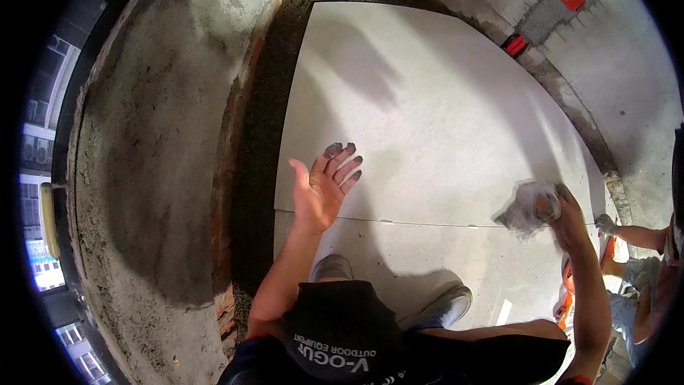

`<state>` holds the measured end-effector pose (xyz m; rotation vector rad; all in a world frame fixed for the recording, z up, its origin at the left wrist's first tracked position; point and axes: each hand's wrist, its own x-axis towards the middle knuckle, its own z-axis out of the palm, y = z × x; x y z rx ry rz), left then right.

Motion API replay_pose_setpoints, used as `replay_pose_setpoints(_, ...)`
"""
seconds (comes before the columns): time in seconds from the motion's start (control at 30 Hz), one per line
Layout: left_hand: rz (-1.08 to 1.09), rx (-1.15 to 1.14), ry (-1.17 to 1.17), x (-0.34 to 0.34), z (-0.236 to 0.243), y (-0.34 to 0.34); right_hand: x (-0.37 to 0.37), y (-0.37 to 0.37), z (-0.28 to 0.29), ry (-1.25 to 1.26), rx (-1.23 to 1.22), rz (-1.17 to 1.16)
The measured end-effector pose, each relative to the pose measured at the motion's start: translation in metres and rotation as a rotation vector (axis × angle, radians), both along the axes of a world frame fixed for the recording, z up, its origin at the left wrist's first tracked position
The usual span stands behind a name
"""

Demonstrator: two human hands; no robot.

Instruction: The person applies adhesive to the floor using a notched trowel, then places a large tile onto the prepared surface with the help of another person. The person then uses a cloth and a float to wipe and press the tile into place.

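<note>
My left hand (320,189) is raised palm up above a large pale floor tile (420,100), its fingers spread and nothing in it. Dark grey smears cover the fingertips. Farther right, my right hand (561,215) is closed round a crumpled, see-through wad (526,208), which looks like plastic film or a thin bag. That wad hangs over or rests on the tile near a thin joint; I cannot tell which. Small white pieces, perhaps spacers (387,222), sit in this joint. A second pale tile (406,249) lies on its near side, with my shoes on it.
Dark rough mortar or soil (267,142) borders the tile on the left, beside a low concrete ledge (157,171). A red-and-black object (514,45) stands at the right wall. At the far right are another person's gloved hand (605,224) and orange items (565,308).
</note>
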<state>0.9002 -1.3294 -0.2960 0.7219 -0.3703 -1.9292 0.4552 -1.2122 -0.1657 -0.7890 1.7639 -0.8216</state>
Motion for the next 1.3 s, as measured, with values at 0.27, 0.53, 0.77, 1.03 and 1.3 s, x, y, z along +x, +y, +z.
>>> replay_pose_setpoints(0.27,0.210,-0.138,-0.037,0.008,0.013,-0.014,0.225,-0.143,-0.091,-0.575,0.058,0.068)
replay_pose_setpoints(0.53,0.150,-0.258,-0.435,-0.028,-0.009,0.006,0.350,-0.096,-0.172,-0.445,-0.268,-0.102)
replay_pose_setpoints(0.77,0.077,-0.254,-0.191,-0.029,-0.038,0.002,0.314,-0.119,-0.160,-0.268,-0.168,-0.019)
replay_pose_setpoints(1.03,0.194,-0.346,-0.128,-0.020,0.000,-0.002,0.210,-0.161,-0.174,-0.740,-0.248,-0.430)
replay_pose_setpoints(1.3,0.111,-0.509,-0.584,-0.029,-0.031,-0.009,0.277,-0.126,-0.147,-0.430,-0.335,-0.113)
